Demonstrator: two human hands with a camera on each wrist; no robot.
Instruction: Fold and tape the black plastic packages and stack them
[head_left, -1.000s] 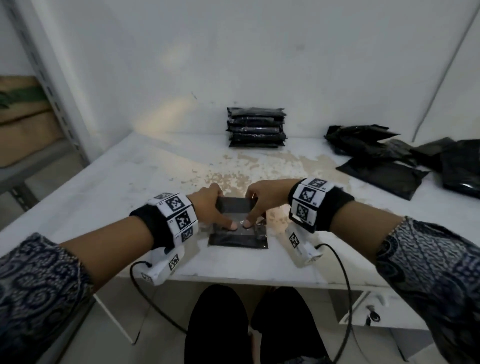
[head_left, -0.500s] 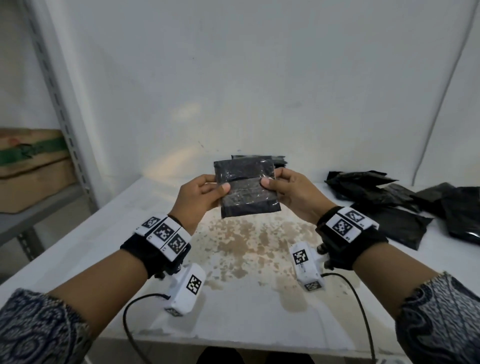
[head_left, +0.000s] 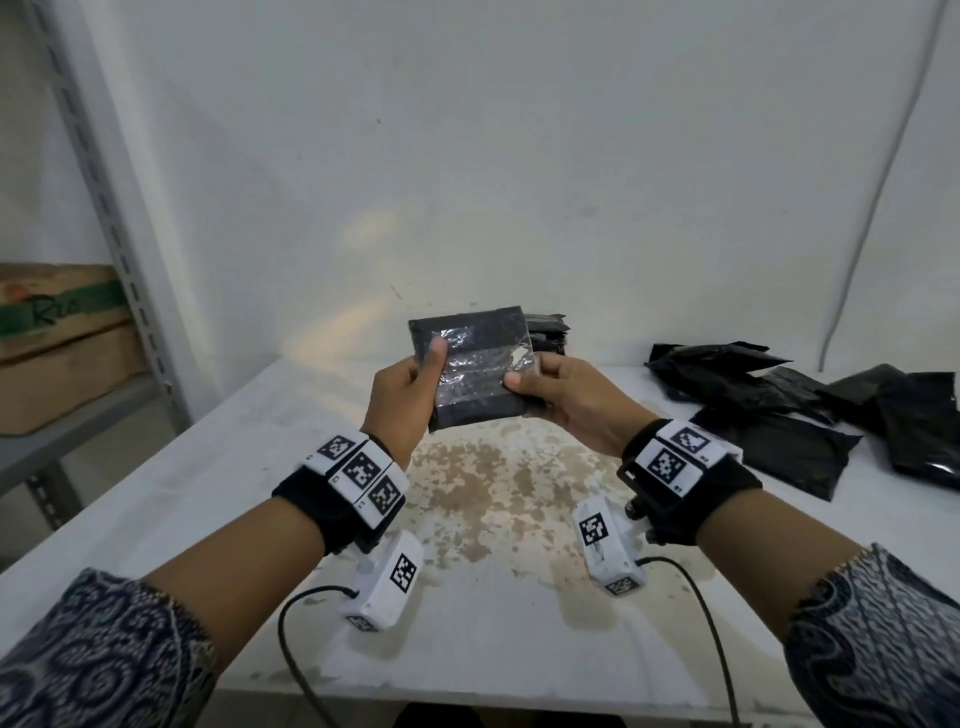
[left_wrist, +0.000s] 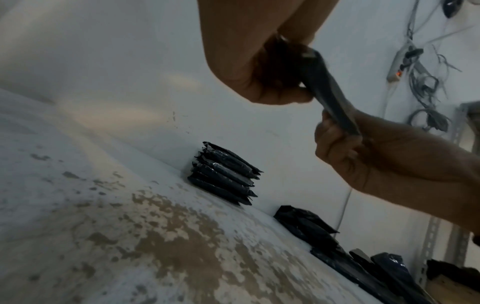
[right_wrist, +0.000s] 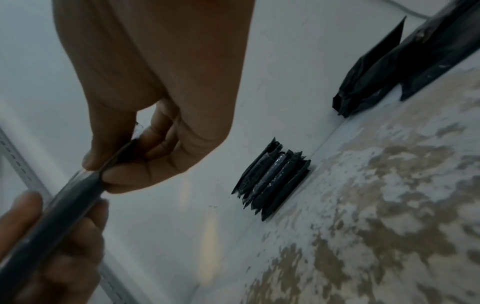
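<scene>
Folded black package (head_left: 470, 371) held in the air above the table (head_left: 218, 483), in front of the finished stack (head_left: 548, 332) at the wall; gripped at opposite side edges so the taped face is turned toward the head camera, probably for checking the seal. Left hand (head_left: 402, 400) closed on the left edge, thumb laid flat over the clear tape (head_left: 478, 358), fingers curled behind; right hand (head_left: 563, 397) pinching the right edge, thumb in front, fingers behind. Tape band crossing the middle of the package, wrinkled and glossy; one corner at the right looks loose, though adhesion cannot be confirmed. Stack placed against the wall, likely to keep it square and clear of the working area; unfolded packages (head_left: 810, 410) heaped at the right, within reach of the right hand. Step judged as final pressing of tape before stacking; stacking not yet done.
</scene>
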